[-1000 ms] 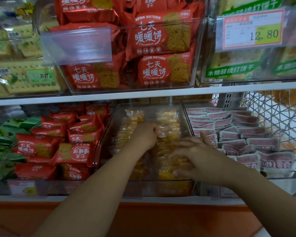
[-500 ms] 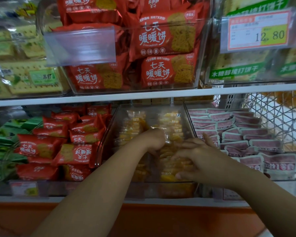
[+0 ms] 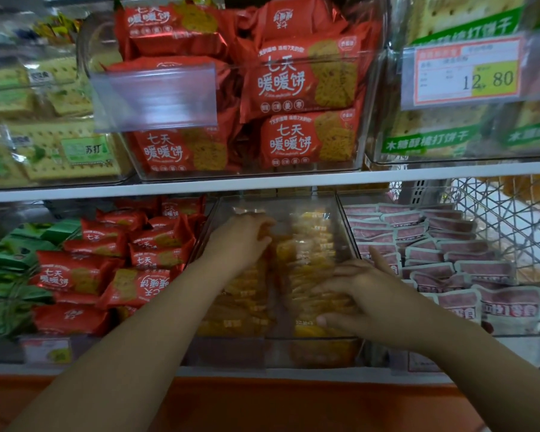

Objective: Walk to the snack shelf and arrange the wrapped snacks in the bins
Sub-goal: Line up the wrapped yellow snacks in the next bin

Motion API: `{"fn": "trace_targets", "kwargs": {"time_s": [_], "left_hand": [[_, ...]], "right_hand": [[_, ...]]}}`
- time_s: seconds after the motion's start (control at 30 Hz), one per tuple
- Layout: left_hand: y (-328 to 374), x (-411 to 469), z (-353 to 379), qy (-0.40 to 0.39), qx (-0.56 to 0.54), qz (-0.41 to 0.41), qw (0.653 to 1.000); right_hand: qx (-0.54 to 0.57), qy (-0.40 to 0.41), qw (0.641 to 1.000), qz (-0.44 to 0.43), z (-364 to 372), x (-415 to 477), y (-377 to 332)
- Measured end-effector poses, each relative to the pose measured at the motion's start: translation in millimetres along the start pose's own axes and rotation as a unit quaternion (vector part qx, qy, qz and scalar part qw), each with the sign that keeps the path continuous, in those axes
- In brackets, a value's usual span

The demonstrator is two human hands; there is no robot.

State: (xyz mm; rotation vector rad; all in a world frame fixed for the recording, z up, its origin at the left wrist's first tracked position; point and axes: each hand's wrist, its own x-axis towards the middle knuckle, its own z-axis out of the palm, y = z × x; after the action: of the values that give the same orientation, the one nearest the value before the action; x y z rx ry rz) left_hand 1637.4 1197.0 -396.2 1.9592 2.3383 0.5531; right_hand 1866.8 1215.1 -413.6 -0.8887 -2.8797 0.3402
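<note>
Both hands were in the clear bin (image 3: 345, 222) at the middle of the lower shelf (image 3: 262, 371), where the yellow wrapped snacks (image 3: 309, 244) stood in two rows running from near to far. The left hand (image 3: 243, 238) was over the far part of the left row with its fingers curled down onto the packets (whether it actually gripped one could not be told, since the fingertips were hidden). The right hand (image 3: 365, 294) lay on the near part of the right row, fingers stretched out and spread across the packet tops, thumb at the near side, nothing pinched.

Left of that bin lay red packets (image 3: 156, 244) in a loose heap, and further left some green packets (image 3: 13, 254). To the right, pink-and-white packets (image 3: 449, 244) overlapped in rows, with a wire basket (image 3: 505, 219) beyond them. On the shelf above, another clear bin held larger red biscuit packs (image 3: 300, 82), and a price tag (image 3: 468, 73) reading 12.80 hung on the bin to its right.
</note>
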Motion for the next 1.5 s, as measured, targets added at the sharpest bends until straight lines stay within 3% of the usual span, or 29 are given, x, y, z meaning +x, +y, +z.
{"fn": "trace_targets", "kwargs": {"time_s": [0.13,0.3,0.63,0.87,1.0,1.13,1.27,1.4,1.5], "left_hand": [[0.1,17.1,15.8,-0.06,0.116,0.009,0.991],[1.3,31.0,30.9,-0.048,0.109,0.027,0.993],[13.6,49.2,27.7,-0.135,0.081,0.099,0.982],[17.2,41.4,30.2,-0.056,0.007,0.07,0.996],[21.2,36.5,35.5,-0.05,-0.064,0.029,0.996],[24.1,36.4,33.0,-0.152,-0.099,0.01,0.983],[26.0,35.1,18.6,-0.266,-0.18,-0.04,0.946],[28.9,22.8,33.9,-0.19,-0.286,-0.09,0.935],[32.0,21.3,49.4,-0.128,-0.398,-0.187,0.889]], "right_hand": [[0.036,0.06,0.997,-0.017,1.2,5.5,4.9],[0.046,0.156,0.987,0.015,6.8,14.7,28.5],[0.118,0.145,0.981,0.053,12.6,24.1,39.6],[0.146,0.144,0.978,0.044,13.9,24.6,44.2],[0.141,0.138,0.979,0.049,14.0,27.0,43.7],[0.127,0.139,0.981,0.051,14.5,31.1,41.9],[0.137,0.139,0.979,0.053,15.0,31.0,40.7],[0.146,0.131,0.979,0.052,13.6,28.6,38.6],[0.152,0.124,0.979,0.052,13.7,26.9,37.8]]}}
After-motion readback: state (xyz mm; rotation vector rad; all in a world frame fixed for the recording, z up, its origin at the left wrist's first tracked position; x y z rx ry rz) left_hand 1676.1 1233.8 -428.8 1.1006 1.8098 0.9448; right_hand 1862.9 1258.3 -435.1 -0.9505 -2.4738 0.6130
